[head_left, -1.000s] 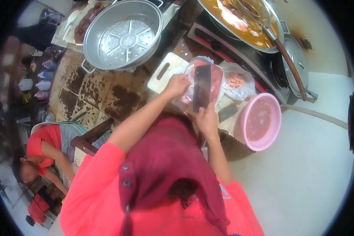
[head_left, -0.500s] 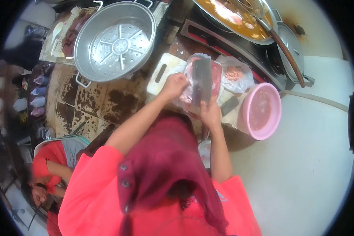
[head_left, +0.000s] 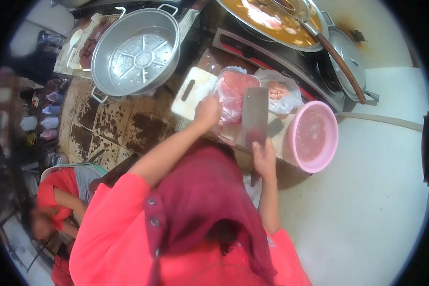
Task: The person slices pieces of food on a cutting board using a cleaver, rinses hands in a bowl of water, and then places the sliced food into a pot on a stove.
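Observation:
My right hand (head_left: 264,161) is closed round the handle of a broad cleaver (head_left: 256,110), its blade pointing away from me along the right side of the meat. A flattened pink slab of ground meat (head_left: 237,86) lies wrapped in clear plastic, partly over a white cutting board (head_left: 194,86) with a slot handle. At the left edge of that plastic bag (head_left: 229,110), my left hand (head_left: 209,110) has its fingers curled, pinching the plastic. Just right of the blade, a smaller lump of ground meat (head_left: 277,90) rests on another plastic bag. A dark flat blade-like piece (head_left: 274,127) lies partly behind the cleaver.
A pink bowl (head_left: 336,143) of cloudy liquid stands at the right. Beyond the board is a stove (head_left: 245,50) with a wide pan (head_left: 314,46) of orange-brown broth and a long-handled strainer (head_left: 338,62). A steamer pot (head_left: 136,88) stands far left. Another person (head_left: 64,193) sits lower left.
The cleaver has come off the meat, to the right and toward me, uncovering the slab. My left hand has shifted slightly left and nearer. The whole view has turned a little.

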Available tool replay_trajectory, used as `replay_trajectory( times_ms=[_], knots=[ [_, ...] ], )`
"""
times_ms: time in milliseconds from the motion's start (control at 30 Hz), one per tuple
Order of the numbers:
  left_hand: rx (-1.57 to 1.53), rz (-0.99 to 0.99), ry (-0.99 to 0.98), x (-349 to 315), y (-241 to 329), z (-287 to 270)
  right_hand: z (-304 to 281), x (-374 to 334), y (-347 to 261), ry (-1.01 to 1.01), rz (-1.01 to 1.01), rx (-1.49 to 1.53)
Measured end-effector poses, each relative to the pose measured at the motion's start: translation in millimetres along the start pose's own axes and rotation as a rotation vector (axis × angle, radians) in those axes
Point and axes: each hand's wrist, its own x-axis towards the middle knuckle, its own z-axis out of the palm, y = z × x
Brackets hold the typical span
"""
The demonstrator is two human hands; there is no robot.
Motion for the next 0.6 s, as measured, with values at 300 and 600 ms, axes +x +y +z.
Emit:
replay_trajectory(
  times_ms=[300,600],
  knots=[
    [-0.150,-0.068,-0.046,19.5,-8.8,-2.4,13.6,9.5,4.2,-0.192,0.061,-0.166],
    [-0.750,-0.248,-0.304,32.8,-26.3,-1.0,57.3,61.9,-16.4,-0.098,0.030,-0.317]
  ],
)
